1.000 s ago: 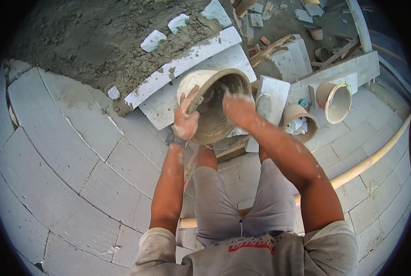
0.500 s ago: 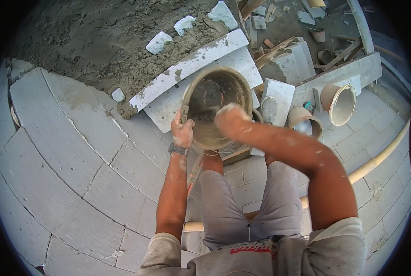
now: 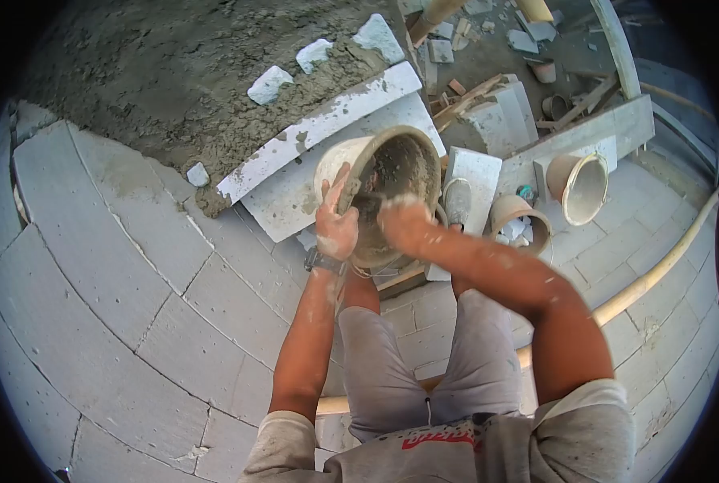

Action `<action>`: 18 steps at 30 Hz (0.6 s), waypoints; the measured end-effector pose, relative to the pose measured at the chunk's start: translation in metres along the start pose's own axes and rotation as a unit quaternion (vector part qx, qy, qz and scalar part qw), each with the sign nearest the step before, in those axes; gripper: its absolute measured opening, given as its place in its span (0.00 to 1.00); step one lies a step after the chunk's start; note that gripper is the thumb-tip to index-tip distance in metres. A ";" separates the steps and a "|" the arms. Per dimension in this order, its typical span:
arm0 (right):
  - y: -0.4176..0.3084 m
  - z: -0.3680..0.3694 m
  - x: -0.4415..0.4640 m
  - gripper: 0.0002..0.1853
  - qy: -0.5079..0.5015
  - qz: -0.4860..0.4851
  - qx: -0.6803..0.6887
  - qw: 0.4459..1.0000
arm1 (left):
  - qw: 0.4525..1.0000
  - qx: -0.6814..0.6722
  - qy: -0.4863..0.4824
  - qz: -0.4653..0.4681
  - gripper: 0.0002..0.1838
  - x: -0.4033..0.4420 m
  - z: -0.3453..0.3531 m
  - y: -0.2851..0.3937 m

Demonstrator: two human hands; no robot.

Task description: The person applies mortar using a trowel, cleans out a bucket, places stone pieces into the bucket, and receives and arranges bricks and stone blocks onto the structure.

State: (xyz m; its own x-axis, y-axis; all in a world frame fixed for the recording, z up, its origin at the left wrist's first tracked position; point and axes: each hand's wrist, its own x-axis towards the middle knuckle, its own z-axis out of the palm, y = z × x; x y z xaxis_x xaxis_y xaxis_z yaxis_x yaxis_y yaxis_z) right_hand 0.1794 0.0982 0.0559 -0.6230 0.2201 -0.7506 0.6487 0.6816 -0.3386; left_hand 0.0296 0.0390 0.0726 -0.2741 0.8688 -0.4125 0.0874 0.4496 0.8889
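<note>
A mortar-coated bucket (image 3: 421, 153) is tilted toward me on pale blocks, with wet grey mortar inside. My left hand (image 3: 338, 225), with a dark watch on its wrist, is pressed on the bucket's left rim, its fingers spread along the outer wall. Over the bucket's mouth, my right hand (image 3: 406, 224) is closed and slightly blurred. It grips the handle of a trowel, whose dark blade is partly seen against the mortar at the left inside of the bucket.
A long white block (image 3: 319, 133) borders wet mortar (image 3: 158, 88) with white chunks. Right of the bucket stand a bucket of white pieces (image 3: 546, 233) and another bucket (image 3: 565, 173). A bamboo pole (image 3: 649, 278) crosses at the right. Rubble lies behind.
The bucket has tipped from facing more upward to leaning sideways again, and my left fingers now reach farther up its wall. My right hand has moved about within the bucket's mouth.
</note>
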 end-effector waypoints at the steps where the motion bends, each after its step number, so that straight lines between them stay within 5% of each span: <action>1: 0.013 -0.027 -0.002 0.09 0.023 -0.001 0.007 1.000 | 1.000 0.004 -0.003 0.000 0.39 0.005 0.003 0.003; 5: 0.012 -0.015 0.015 0.09 0.178 0.101 0.057 0.977 | 0.994 0.104 0.027 0.033 0.37 0.011 0.017 0.004; 7: -0.014 0.037 0.021 0.10 0.170 0.114 0.069 0.976 | 0.998 0.005 0.053 -0.045 0.36 0.011 0.016 -0.003; 10: -0.041 0.033 0.012 0.09 -0.107 0.020 0.007 0.994 | 0.989 -0.045 0.109 -0.089 0.33 -0.002 0.019 -0.031; 11: -0.037 0.033 0.005 0.09 -0.108 0.010 0.009 0.994 | 0.987 -0.045 0.125 -0.091 0.32 -0.009 0.020 -0.038; 12: -0.030 0.033 -0.003 0.09 -0.107 0.001 0.011 0.994 | 0.966 -0.143 0.096 -0.194 0.35 -0.011 0.015 -0.014; 13: -0.019 0.029 -0.007 0.10 -0.103 -0.009 0.008 0.995 | 0.971 -0.126 0.101 -0.174 0.36 -0.014 0.016 -0.019; 16: 0.019 0.017 -0.003 0.12 0.105 0.025 0.007 0.994 | 0.986 -0.080 0.096 -0.106 0.38 -0.015 0.023 -0.015; 18: 0.027 0.011 0.021 0.13 0.106 0.102 0.062 0.987 | 0.992 -0.047 0.088 -0.082 0.39 -0.016 0.031 0.001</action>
State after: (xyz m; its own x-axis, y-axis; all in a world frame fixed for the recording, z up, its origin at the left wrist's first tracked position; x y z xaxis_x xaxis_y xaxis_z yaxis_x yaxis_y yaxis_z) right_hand 0.1885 0.1136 0.0244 -0.5427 0.4948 -0.6787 0.8109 0.5194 -0.2698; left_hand 0.0636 0.0315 0.0737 -0.4413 0.7316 -0.5197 -0.0603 0.5537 0.8306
